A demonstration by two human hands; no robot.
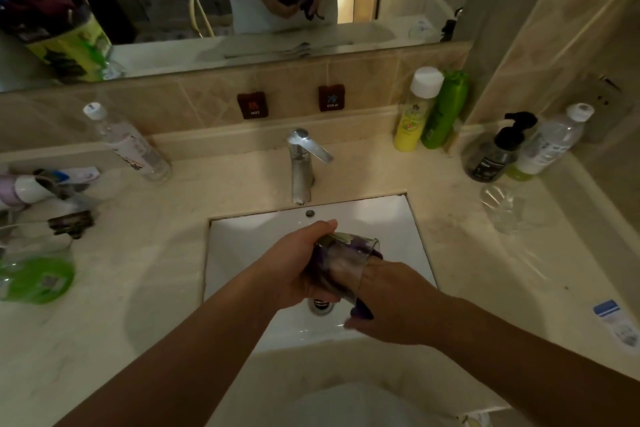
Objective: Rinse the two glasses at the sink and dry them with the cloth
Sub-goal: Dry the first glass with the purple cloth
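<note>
Over the white sink point(239, 246) my left hand point(294, 270) grips a clear glass point(356, 253) that lies on its side, mouth toward the right. My right hand point(394, 302) has its fingers pushed inside the glass together with a dark purple cloth point(362, 311). One end of the cloth hangs out by my right thumb. A second clear glass point(502, 208) stands on the counter at the right, apart from both hands. No water runs from the chrome tap point(301, 166).
At the back right stand yellow point(414, 121) and green point(445, 111) bottles, a black pump bottle point(495, 156) and a clear bottle point(550, 142). On the left are a clear bottle point(128, 146), toiletries and a green-filled container point(38, 277). A small packet point(616, 322) lies far right.
</note>
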